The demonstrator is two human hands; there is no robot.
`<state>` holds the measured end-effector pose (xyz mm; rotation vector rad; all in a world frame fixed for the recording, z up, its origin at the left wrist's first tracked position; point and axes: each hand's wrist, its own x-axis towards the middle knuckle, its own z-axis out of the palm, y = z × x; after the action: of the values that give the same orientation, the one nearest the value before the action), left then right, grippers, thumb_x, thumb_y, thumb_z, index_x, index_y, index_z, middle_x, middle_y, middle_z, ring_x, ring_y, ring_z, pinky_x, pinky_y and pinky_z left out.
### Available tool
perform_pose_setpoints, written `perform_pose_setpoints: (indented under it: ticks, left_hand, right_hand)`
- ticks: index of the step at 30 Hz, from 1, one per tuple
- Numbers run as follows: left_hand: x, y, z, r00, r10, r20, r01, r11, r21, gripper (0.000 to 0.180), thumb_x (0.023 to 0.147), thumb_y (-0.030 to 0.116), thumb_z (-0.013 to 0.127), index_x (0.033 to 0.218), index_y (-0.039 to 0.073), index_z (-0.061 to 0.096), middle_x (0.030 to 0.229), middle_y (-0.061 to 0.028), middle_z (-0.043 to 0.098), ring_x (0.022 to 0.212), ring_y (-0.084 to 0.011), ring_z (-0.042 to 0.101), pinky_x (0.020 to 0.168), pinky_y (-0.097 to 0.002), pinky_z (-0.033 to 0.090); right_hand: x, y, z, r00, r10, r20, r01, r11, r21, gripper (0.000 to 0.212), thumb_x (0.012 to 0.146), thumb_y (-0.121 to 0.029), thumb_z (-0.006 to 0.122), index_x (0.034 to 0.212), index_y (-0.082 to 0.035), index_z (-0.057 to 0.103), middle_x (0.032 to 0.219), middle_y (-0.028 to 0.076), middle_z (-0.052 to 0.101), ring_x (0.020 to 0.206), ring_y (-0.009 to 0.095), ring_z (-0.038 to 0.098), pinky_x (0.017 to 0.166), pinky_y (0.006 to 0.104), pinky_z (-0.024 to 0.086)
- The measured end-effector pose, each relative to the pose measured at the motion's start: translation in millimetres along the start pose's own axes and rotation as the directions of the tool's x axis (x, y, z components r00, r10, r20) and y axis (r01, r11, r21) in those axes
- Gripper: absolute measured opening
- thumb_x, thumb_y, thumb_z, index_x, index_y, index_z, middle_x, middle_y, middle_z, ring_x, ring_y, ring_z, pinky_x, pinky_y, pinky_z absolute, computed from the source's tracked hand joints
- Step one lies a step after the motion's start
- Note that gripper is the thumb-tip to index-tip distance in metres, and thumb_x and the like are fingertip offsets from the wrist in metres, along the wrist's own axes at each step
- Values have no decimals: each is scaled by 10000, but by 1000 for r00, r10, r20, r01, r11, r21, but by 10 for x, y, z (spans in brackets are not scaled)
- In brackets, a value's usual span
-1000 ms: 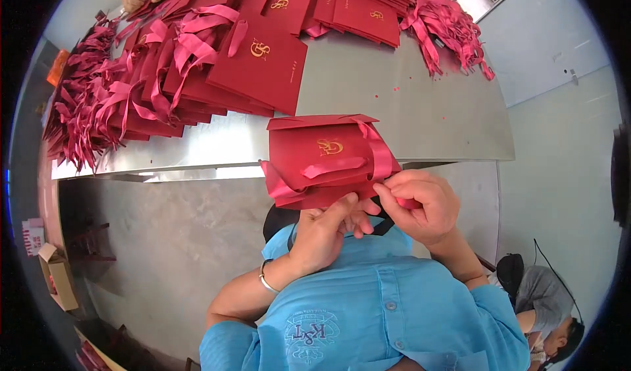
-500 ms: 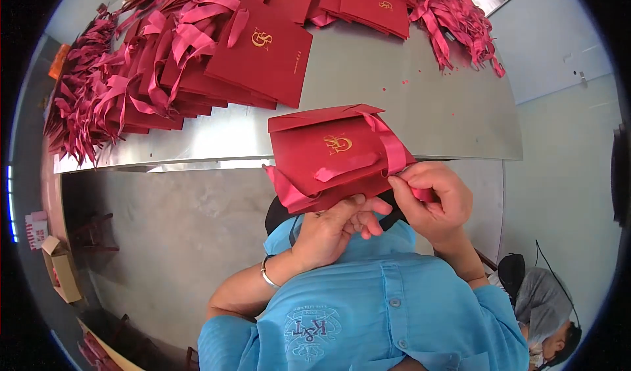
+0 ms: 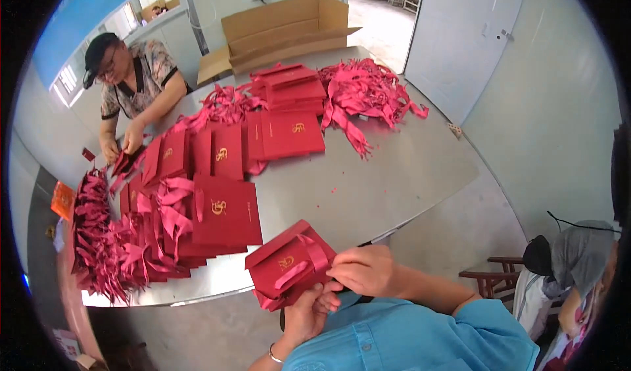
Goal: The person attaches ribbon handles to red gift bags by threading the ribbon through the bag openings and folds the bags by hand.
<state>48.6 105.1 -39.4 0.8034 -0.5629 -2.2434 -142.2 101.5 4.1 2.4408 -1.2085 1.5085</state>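
Note:
A small red paper gift bag (image 3: 264, 274) with a gold emblem and pink ribbon handles tilts in front of me at the table's front edge. From below, my left hand (image 3: 307, 317) grips its lower edge, fingers curled. At the bag's right side my right hand (image 3: 365, 270) is closed in a pinch on the pink ribbon (image 3: 318, 255), close to the left fingers. The ribbon's end is hidden by my fingertips. Another ribbon strip lies across the bag's front.
Stacked red bags (image 3: 227, 216) and ribbon handles cover the metal table's (image 3: 407, 180) left part. A ribbon heap (image 3: 368, 95) lies farther back. Beyond stands an open carton (image 3: 282, 36). A co-worker (image 3: 141, 85) handles a bag at far left. Another person (image 3: 572, 285) is at right.
My view has swung up, bringing the co-worker, carton and doorway into sight. The bag stays in my hands; the right hand has closed tighter, with less ribbon showing beside its fingers.

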Motion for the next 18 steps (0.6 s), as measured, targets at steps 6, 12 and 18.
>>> perform_pose_setpoints:
  ticks: [6, 12, 18]
  left_hand:
    - [-11, 39, 89, 1000, -6, -25, 6, 1000, -22, 249, 937, 151, 500, 988, -59, 623, 911, -142, 695, 677, -187, 655, 618, -283, 531]
    - [-69, 10, 35, 999, -16, 45, 13, 997, 76, 274, 976, 152, 449, 981, -59, 624, 890, -136, 682, 733, -185, 655, 661, -273, 519]
    - [-63, 24, 162, 998, -38, -48, 41, 997, 61, 245, 957, 147, 464, 942, -49, 610, 849, -121, 655, 675, -181, 610, 621, -284, 488]
  right_hand:
    - [-76, 5, -75, 1000, -22, -12, 22, 1000, -22, 197, 682, -56, 708, 876, -94, 695, 858, 35, 623, 639, 162, 629, 520, 263, 520]
    - [-190, -75, -219, 988, -94, 127, 112, 983, -146, 291, 620, -61, 749, 906, -115, 747, 725, -3, 506, 536, 119, 535, 438, 249, 432]
    - [-74, 87, -266, 956, -139, 259, 194, 961, -200, 291, 657, -87, 731, 946, -123, 730, 656, -8, 492, 507, 132, 510, 408, 266, 382]
